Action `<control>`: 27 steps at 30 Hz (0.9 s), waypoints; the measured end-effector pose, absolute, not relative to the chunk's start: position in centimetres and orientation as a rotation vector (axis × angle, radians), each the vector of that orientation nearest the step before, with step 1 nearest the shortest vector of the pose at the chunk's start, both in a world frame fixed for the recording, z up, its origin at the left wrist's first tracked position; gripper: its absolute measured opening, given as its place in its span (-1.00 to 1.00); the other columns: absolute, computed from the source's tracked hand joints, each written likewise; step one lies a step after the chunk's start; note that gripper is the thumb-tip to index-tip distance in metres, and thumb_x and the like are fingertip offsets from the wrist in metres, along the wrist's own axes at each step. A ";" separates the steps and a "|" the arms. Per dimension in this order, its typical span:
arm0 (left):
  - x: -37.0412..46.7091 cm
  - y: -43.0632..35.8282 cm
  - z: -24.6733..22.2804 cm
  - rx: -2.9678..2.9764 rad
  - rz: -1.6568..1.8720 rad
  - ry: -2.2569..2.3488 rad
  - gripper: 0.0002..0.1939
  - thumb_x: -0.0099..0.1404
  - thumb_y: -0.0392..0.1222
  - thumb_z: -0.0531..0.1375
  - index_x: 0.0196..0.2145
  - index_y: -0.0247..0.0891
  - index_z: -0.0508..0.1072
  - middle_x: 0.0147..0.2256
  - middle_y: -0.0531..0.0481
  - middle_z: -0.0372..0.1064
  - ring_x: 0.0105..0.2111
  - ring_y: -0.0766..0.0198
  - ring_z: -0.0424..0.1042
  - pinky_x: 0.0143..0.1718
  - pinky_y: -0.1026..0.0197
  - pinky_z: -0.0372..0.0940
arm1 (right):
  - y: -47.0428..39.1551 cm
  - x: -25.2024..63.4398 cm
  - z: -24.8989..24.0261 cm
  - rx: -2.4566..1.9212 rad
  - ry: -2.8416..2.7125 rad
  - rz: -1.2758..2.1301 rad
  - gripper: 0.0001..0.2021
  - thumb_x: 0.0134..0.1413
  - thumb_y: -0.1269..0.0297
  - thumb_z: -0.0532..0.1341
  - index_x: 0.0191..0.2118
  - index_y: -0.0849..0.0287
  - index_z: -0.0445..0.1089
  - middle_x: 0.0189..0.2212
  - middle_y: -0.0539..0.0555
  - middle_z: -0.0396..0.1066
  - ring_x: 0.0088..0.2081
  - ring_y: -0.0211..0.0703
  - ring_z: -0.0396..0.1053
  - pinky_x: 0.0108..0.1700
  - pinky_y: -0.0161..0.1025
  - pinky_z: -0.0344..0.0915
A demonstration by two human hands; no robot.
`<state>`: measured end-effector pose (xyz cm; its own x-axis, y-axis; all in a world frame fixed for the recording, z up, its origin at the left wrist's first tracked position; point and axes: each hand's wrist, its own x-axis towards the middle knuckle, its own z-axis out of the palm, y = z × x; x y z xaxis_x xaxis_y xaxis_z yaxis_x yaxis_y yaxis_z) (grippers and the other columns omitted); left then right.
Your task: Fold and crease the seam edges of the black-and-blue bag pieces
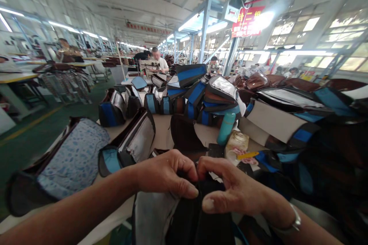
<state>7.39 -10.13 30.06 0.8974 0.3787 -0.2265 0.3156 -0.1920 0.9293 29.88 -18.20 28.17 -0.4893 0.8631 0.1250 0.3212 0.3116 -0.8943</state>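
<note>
My left hand and my right hand meet at the bottom centre, both pinching the top edge of a black fabric bag piece with a grey lining. The thumbs press on the near side, and the fingers curl over the far side. A watch band sits on my right wrist. Just beyond the hands lie a teal bottle, a yellow tool and a crumpled plastic bag.
Several blue, brown and silver bag parts are heaped across the worktable. A floral-lined piece lies at the left. A green aisle runs along the left. Other people sit at sewing stations in the distance.
</note>
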 end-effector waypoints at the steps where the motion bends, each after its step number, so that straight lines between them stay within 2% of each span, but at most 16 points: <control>1: 7.6 -10.2 30.2 1.804 0.057 0.534 -0.65 0.13 0.02 0.41 -0.36 -0.33 0.49 -0.48 0.11 0.28 -0.51 0.41 0.19 -0.52 0.33 0.06 | -18.1 29.7 28.2 -1.058 -1.953 1.147 -0.55 -0.09 -0.11 0.40 -0.29 0.17 0.37 -0.37 -0.06 0.26 -0.32 -0.26 0.14 -0.26 -0.25 0.10; 5: 8.2 -10.5 30.4 1.847 0.062 0.633 -0.83 0.10 -0.16 0.32 -0.42 -0.32 0.48 -0.53 0.15 0.22 -0.54 0.42 0.12 -0.54 0.32 -0.01 | -17.9 29.4 27.4 -1.001 -1.843 1.294 -0.60 -0.02 -0.05 0.38 -0.35 0.20 0.35 -0.43 -0.07 0.23 -0.38 -0.31 0.10 -0.32 -0.27 0.07; 9: 8.5 -10.8 30.2 1.866 0.070 0.760 -0.86 0.04 -0.21 0.28 -0.42 -0.31 0.49 -0.55 0.16 0.23 -0.56 0.40 0.11 -0.57 0.30 -0.01 | -18.1 29.0 26.3 -1.053 -1.649 1.369 -0.74 0.00 0.13 0.36 -0.37 0.23 0.39 -0.49 -0.07 0.27 -0.45 -0.34 0.11 -0.43 -0.31 0.02; 13: 8.6 -11.2 29.9 1.971 0.086 0.781 -0.92 0.06 -0.24 0.23 -0.44 -0.29 0.48 -0.56 0.15 0.22 -0.55 0.39 0.14 -0.56 0.30 0.02 | -18.6 28.1 25.7 -1.183 -1.571 1.192 -0.92 -0.08 0.33 0.30 -0.43 0.21 0.42 -0.52 -0.06 0.33 -0.47 -0.34 0.17 -0.46 -0.35 0.06; 15: 8.7 -11.5 29.9 2.125 0.136 0.726 -0.89 0.09 -0.30 0.16 -0.44 -0.30 0.50 -0.52 0.13 0.29 -0.51 0.38 0.21 -0.51 0.30 0.07 | -18.8 27.7 25.4 -1.238 -1.592 1.064 -0.99 -0.11 0.39 0.27 -0.47 0.20 0.43 -0.53 -0.06 0.35 -0.48 -0.33 0.21 -0.46 -0.35 0.09; 19: 8.6 -11.8 29.9 2.323 0.231 0.603 -0.83 0.10 -0.39 0.11 -0.46 -0.33 0.52 -0.48 0.09 0.37 -0.45 0.36 0.31 -0.42 0.30 0.14 | -19.1 27.4 24.8 -1.203 -1.707 0.694 -0.93 -0.15 0.47 0.26 -0.51 0.18 0.40 -0.56 -0.08 0.32 -0.51 -0.36 0.24 -0.47 -0.38 0.11; 22: 8.4 -11.6 30.2 2.191 0.166 0.570 -0.85 0.13 -0.36 0.15 -0.41 -0.34 0.55 -0.44 0.06 0.40 -0.42 0.32 0.34 -0.37 0.28 0.19 | -19.5 27.8 24.7 -0.973 -1.913 0.353 -0.89 -0.06 0.54 0.20 -0.44 0.19 0.39 -0.50 -0.04 0.33 -0.47 -0.38 0.26 -0.44 -0.39 0.11; 24: 8.3 -11.2 30.5 2.054 0.092 0.543 -0.85 0.21 -0.27 0.18 -0.38 -0.35 0.56 -0.40 0.04 0.41 -0.36 0.29 0.35 -0.30 0.27 0.21 | -19.8 28.2 25.0 -0.868 -2.072 0.172 -0.86 0.06 0.55 0.13 -0.37 0.20 0.38 -0.47 -0.01 0.33 -0.45 -0.35 0.24 -0.42 -0.35 0.12; 27: 8.3 -10.6 30.5 1.924 0.025 0.527 -0.62 0.41 -0.02 0.11 -0.42 -0.35 0.50 -0.46 0.06 0.26 -0.42 0.33 0.20 -0.37 0.27 0.14 | -20.2 28.7 25.5 -0.818 -2.256 -0.074 -0.86 0.17 0.52 0.08 -0.33 0.20 0.35 -0.46 0.00 0.33 -0.43 -0.28 0.17 -0.36 -0.25 0.13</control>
